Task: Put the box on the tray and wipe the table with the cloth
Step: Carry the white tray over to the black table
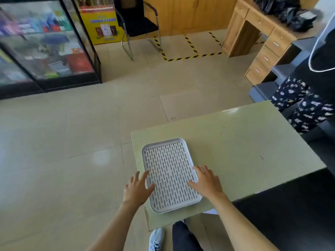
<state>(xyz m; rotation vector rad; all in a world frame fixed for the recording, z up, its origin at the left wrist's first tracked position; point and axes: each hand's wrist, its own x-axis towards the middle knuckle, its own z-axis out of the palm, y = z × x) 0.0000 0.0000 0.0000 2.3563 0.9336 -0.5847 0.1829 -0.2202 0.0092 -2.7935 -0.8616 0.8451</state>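
A grey slotted tray [164,143] lies on the left part of a pale green table [244,142], with nothing on it. My left hand [136,188] rests at the tray's left edge, fingers spread, its fingertips on the rim. Over the tray's right edge lies my right hand [206,181], also with spread fingers. Neither hand holds anything. No box and no cloth are in view.
A second person in patterned trousers [306,107] stands at the table's far right corner. A black surface [290,211] adjoins the table on the right. Tiled floor lies to the left. A glass cabinet [45,46], a black chair [137,24] and a wooden desk [259,38] stand farther off.
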